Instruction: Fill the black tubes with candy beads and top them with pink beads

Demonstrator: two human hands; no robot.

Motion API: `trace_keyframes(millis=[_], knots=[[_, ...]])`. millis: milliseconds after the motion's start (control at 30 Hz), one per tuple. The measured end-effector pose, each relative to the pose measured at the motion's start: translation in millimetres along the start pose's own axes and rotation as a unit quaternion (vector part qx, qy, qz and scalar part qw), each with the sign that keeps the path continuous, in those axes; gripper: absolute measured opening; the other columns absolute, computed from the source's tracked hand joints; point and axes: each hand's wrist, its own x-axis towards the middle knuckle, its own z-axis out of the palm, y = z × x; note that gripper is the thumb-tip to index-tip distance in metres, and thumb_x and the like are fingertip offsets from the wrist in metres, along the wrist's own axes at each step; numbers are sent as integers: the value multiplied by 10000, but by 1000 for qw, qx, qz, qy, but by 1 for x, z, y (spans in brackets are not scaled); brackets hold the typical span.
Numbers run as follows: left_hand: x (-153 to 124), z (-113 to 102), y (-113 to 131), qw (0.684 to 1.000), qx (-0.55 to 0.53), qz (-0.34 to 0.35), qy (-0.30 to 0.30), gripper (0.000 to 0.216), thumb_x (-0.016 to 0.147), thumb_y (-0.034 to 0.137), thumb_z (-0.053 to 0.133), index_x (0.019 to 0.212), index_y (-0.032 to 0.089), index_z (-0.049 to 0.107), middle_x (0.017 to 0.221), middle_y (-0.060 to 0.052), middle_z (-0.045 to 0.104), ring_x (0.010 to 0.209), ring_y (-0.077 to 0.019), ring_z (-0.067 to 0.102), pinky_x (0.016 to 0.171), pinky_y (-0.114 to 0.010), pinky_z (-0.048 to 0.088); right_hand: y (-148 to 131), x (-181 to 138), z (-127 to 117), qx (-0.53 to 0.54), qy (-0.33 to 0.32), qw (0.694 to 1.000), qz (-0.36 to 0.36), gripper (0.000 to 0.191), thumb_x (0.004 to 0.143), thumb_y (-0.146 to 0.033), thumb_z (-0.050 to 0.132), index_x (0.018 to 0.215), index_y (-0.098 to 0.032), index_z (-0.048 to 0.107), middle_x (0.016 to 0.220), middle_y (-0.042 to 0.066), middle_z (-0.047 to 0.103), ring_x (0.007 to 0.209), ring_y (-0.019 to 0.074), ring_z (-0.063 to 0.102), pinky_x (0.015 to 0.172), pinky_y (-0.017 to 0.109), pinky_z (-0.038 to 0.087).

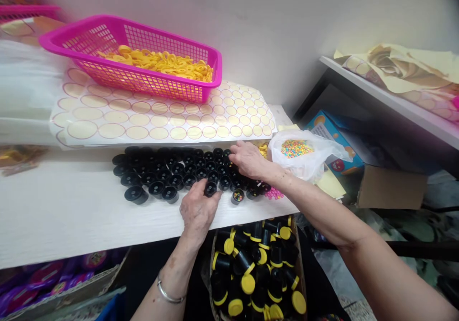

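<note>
My left hand point(198, 206) has its thumb and fingers around a small black plastic cup point(211, 189) at the front of a dense group of similar open cups point(163, 174). Over the right end of that group is my right hand point(248, 160), its fingers curled and pointing left; whatever lies between its fingertips is hidden. Close to the table's front edge stands a black cup with coloured candy beads point(238, 196) in it. Loose pink beads point(274, 193) lie beneath my right forearm. A white plastic bag point(311, 161) of multicoloured beads point(296, 148) sits beyond my right wrist.
A pink basket point(215, 75) of yellow caps point(158, 63) rests on a raised shelf covered with sheets of round labels point(193, 120). Below the table edge, a carton holds black containers with yellow lids point(247, 283). Purple packages point(46, 275) fill a box at lower left.
</note>
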Motion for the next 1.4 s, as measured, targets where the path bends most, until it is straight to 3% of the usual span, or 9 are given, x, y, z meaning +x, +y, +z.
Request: trace_keyframes(millis=[133,300,367,467,567,667,867,1100,1400], knots=[[0,-1,0,1000,4,1,-6,460,709,455,636,1116,239,641,1139,-43,662,974,-257,632,787,-332,483,14,-22,1,102,106,988,54,214,827,-111,451,831,-149,661,873,89,606,859,195,490,697,305,357],[1,0,-2,1000,-8,-7,-6,461,710,453,636,1127,256,634,1135,-30,664,980,-251,633,793,-329,483,63,-86,14,280,262,900,209,188,823,-226,488,909,-169,645,850,42,628,775,161,550,716,289,415],[1,-1,-2,1000,-11,-11,-10,460,708,460,635,1124,262,635,1130,-26,665,979,-251,634,796,-332,485,84,-107,22,210,234,892,326,192,779,-205,498,870,-159,661,870,69,648,795,188,570,709,300,409],[1,-1,0,1000,-5,-12,-10,478,711,468,632,1137,250,632,1135,-37,663,998,-259,628,817,-339,484,102,-117,29,64,77,901,422,190,700,-143,503,776,-143,677,895,131,664,829,239,587,671,307,378],[1,-3,3,1000,-2,-12,-7,482,722,472,621,1142,236,632,1147,-50,659,1015,-259,623,840,-341,482,107,-109,32,68,-4,926,370,200,647,-98,481,707,-141,667,825,134,672,798,230,592,653,293,361],[0,-5,4,1000,0,-16,-14,480,722,478,617,1137,239,634,1151,-52,657,1011,-261,624,845,-349,486,110,-101,38,224,58,921,313,216,605,-102,461,689,-158,653,766,72,671,742,190,583,642,270,376],[2,-3,2,999,4,-26,-23,512,716,483,615,1161,231,625,1191,-62,644,1059,-280,607,890,-380,479,120,-112,60,524,262,716,380,257,536,-279,691,760,-172,626,649,-2,630,593,151,553,549,267,425],[3,-3,2,999,-7,-37,-18,503,704,480,620,1148,244,632,1147,-50,662,1024,-271,618,864,-365,483,112,-116,50,626,346,616,330,298,483,-255,809,720,-171,648,736,10,670,643,141,598,620,295,493],[-2,-1,0,1000,-12,-6,1,463,712,434,639,1129,234,633,1116,-52,668,992,-237,625,836,-323,476,40,-54,9,698,271,632,198,199,555,-206,770,724,-178,668,702,-15,646,663,105,569,665,262,456]])
